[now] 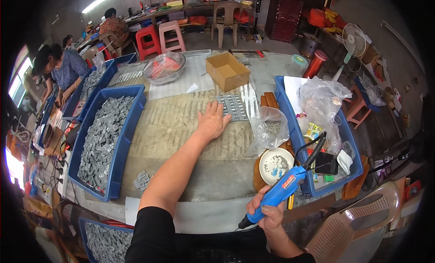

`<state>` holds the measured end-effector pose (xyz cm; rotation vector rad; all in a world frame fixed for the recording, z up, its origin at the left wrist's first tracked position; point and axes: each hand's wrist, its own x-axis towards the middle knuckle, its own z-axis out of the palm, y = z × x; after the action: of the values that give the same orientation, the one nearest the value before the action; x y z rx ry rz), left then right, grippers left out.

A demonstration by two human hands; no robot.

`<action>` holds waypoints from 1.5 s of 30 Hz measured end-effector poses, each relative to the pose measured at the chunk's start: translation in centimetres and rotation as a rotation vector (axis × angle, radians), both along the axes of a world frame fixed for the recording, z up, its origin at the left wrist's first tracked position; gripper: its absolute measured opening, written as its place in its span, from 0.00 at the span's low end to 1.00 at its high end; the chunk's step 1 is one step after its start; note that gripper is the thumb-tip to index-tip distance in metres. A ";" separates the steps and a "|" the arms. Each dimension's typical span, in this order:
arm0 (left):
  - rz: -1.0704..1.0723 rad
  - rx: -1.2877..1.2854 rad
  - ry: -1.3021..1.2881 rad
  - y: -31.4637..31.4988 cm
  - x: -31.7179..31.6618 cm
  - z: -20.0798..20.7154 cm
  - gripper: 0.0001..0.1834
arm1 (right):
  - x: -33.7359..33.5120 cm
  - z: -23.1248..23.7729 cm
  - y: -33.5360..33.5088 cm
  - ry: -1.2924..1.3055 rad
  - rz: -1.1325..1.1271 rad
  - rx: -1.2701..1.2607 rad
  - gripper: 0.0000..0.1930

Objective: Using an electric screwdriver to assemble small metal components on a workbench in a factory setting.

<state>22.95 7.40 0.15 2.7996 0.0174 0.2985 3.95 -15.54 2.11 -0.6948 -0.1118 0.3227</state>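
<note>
My left hand [211, 121] lies flat on the table with its fingers spread, the fingertips at the left edge of a block of small grey parts [234, 107] laid out in rows. My right hand [272, 214], low on the right, is wrapped round a blue electric screwdriver [277, 190]. Its black tip points down and left, and its cord runs up from the back end. Just beyond the screwdriver stands a white bowl [268, 174] of small metal pieces. A clear plastic bag [272, 128] of small screws, as they appear, rests behind the bowl.
A long blue bin [118, 172] of grey parts stands left; another blue bin [312, 184] with bags and packets stands right. An open cardboard box [227, 72] sits beyond the rows. Loose grey parts [142, 180] lie near my left forearm. Other people [68, 73] work at far left.
</note>
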 end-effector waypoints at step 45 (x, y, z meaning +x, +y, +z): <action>0.077 0.072 0.122 -0.1 2.7 -1.4 0.33 | 0.4 -0.9 -0.2 0.010 0.038 0.082 0.24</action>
<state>25.63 7.31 -1.25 2.8893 0.1456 0.1490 4.30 -15.75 1.23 -0.6103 -0.1283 0.3556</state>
